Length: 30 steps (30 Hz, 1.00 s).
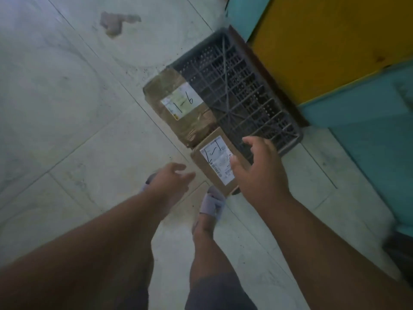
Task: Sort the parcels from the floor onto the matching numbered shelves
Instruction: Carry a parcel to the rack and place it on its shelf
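Two brown cardboard parcels lie on the tiled floor beside a dark crate. The far parcel [178, 106] has a white label hand-marked "1-6". The near parcel [212, 162] has a white label with a handwritten number and barcodes. My right hand [259, 166] hovers over the near parcel's right edge, fingers spread and holding nothing. My left hand [172, 180] reaches toward the parcel's left side, fingers extended, a short gap away from it.
A dark plastic lattice crate [237, 92] lies on the floor against a yellow and teal wall or unit [324, 41]. My feet in grey slippers [212, 204] stand just below the near parcel. Pale floor tiles [67, 97] stretch to the left.
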Available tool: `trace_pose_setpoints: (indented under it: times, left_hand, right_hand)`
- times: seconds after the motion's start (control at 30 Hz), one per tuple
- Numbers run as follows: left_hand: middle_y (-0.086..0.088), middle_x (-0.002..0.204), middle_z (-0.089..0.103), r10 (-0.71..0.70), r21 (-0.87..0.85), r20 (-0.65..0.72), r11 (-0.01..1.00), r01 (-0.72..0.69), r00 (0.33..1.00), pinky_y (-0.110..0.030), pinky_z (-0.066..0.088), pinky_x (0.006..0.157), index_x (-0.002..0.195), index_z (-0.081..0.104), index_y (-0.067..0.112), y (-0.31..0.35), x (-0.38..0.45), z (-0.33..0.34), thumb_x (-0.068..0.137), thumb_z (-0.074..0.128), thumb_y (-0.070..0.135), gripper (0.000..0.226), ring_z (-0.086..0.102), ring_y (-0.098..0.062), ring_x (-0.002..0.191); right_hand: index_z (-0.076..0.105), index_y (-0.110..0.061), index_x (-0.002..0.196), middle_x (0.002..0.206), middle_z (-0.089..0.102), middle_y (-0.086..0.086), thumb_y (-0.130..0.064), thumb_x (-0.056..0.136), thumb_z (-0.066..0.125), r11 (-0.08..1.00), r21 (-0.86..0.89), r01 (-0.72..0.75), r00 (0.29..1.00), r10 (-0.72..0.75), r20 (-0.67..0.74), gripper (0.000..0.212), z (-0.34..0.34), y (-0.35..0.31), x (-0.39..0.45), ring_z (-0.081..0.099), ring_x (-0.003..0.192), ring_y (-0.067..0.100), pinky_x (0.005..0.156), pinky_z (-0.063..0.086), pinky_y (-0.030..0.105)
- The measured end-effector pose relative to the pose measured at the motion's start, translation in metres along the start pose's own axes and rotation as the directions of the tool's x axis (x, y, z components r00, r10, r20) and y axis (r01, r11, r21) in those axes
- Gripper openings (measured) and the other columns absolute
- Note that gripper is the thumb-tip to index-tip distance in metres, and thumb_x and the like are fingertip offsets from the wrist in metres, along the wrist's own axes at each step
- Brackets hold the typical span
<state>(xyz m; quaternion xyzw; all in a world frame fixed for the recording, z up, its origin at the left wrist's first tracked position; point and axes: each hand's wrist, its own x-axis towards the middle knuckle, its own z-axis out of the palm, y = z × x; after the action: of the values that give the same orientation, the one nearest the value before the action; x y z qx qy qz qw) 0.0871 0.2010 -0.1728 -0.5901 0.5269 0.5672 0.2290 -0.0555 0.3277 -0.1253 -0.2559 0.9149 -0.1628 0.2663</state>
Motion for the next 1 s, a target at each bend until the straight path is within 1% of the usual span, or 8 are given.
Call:
trace_pose_setpoints:
  times: [0.1, 0.27, 0.47, 0.53, 0.6, 0.77, 0.87, 1.0]
  left_hand:
    - [-0.001, 0.102, 0.068, -0.107, -0.016, 0.052, 0.994, 0.108, 0.993, -0.039, 0.060, 0.088, 0.137, 0.057, 0.020, 0.003, 0.049, 0.002, 0.092, 0.070, 0.039, 0.050, 0.073, -0.019, 0.095]
    - [-0.012, 0.132, 0.063, -0.150, -0.104, 0.214, 0.979, 0.175, 0.965, -0.047, 0.055, 0.098, 0.143, 0.049, 0.014, 0.002, 0.090, 0.031, 0.100, 0.059, 0.037, 0.050, 0.065, -0.032, 0.116]
    - [-0.002, 0.119, 0.067, -0.122, -0.326, 0.259, 0.923, 0.205, 0.958, -0.049, 0.056, 0.091, 0.153, 0.033, 0.041, 0.000, 0.079, 0.054, 0.100, 0.055, 0.042, 0.057, 0.062, -0.024, 0.110]
    - [0.000, 0.110, 0.073, -0.072, -0.397, 0.301, 0.897, 0.194, 0.951, -0.044, 0.058, 0.077, 0.150, 0.027, 0.053, 0.002, 0.068, 0.052, 0.099, 0.058, 0.038, 0.061, 0.069, -0.023, 0.100]
    - [0.003, 0.108, 0.075, -0.016, -0.411, 0.331, 0.897, 0.159, 0.944, -0.046, 0.060, 0.079, 0.145, 0.029, 0.062, 0.005, 0.055, 0.046, 0.097, 0.063, 0.034, 0.065, 0.070, -0.024, 0.100]
    - [0.010, 0.102, 0.078, 0.087, -0.503, 0.329, 0.859, 0.096, 0.940, -0.058, 0.058, 0.089, 0.143, 0.037, 0.061, 0.020, 0.018, 0.018, 0.096, 0.064, 0.033, 0.061, 0.071, -0.026, 0.104]
    - [0.002, 0.117, 0.075, 0.175, -0.527, 0.333, 0.850, 0.029, 0.927, -0.059, 0.057, 0.089, 0.144, 0.040, 0.056, 0.022, 0.003, -0.015, 0.098, 0.059, 0.031, 0.055, 0.071, -0.031, 0.108]
    - [0.002, 0.115, 0.075, 0.219, -0.547, 0.226, 0.834, -0.063, 0.949, -0.044, 0.063, 0.072, 0.145, 0.040, 0.050, 0.012, 0.002, -0.067, 0.099, 0.059, 0.022, 0.058, 0.075, -0.024, 0.099]
  right_hand:
    - [0.044, -0.019, 0.144, 0.143, 0.046, 0.005, -0.038, 0.098, 0.057, 0.997, -0.012, -0.072, 0.996, 0.072, 0.048, 0.052, 0.035, 0.011, 0.036, 0.048, 0.125, 0.020, 0.085, 0.041, 0.028]
    - [0.038, -0.019, 0.150, 0.152, 0.042, 0.006, -0.032, 0.105, 0.044, 0.976, -0.049, -0.214, 0.951, 0.220, 0.216, 0.047, 0.073, 0.028, 0.083, 0.046, 0.133, 0.026, 0.099, 0.042, 0.040]
    - [0.053, -0.018, 0.107, 0.100, 0.065, 0.003, -0.039, 0.105, 0.041, 0.945, -0.020, -0.326, 0.931, 0.324, 0.169, 0.024, 0.083, 0.038, 0.080, 0.065, 0.090, 0.026, 0.072, 0.053, 0.040]
    - [0.052, -0.020, 0.105, 0.091, 0.065, -0.001, -0.044, 0.104, 0.041, 0.915, 0.070, -0.398, 0.911, 0.385, 0.145, 0.026, 0.072, 0.040, 0.072, 0.066, 0.078, 0.018, 0.064, 0.056, 0.037]
    - [0.052, -0.023, 0.105, 0.086, 0.064, -0.008, -0.046, 0.104, 0.041, 0.896, 0.122, -0.426, 0.902, 0.412, 0.126, 0.025, 0.057, 0.037, 0.061, 0.064, 0.072, 0.009, 0.056, 0.053, 0.030]
    - [0.055, -0.030, 0.108, 0.095, 0.069, -0.008, -0.053, 0.099, 0.048, 0.823, 0.358, -0.441, 0.896, 0.423, 0.133, 0.026, 0.023, 0.020, 0.042, 0.070, 0.081, 0.010, 0.070, 0.061, 0.037]
    - [0.052, -0.040, 0.124, 0.108, 0.069, -0.007, -0.039, 0.099, 0.057, 0.660, 0.607, -0.442, 0.897, 0.345, 0.278, 0.026, 0.016, -0.001, 0.046, 0.073, 0.089, 0.013, 0.074, 0.062, 0.038]
    - [0.059, -0.019, 0.123, 0.109, 0.070, 0.008, -0.013, 0.101, 0.055, 0.558, 0.746, -0.363, 0.930, 0.168, 0.327, 0.023, 0.028, -0.053, 0.070, 0.073, 0.089, 0.023, 0.061, 0.058, 0.026]
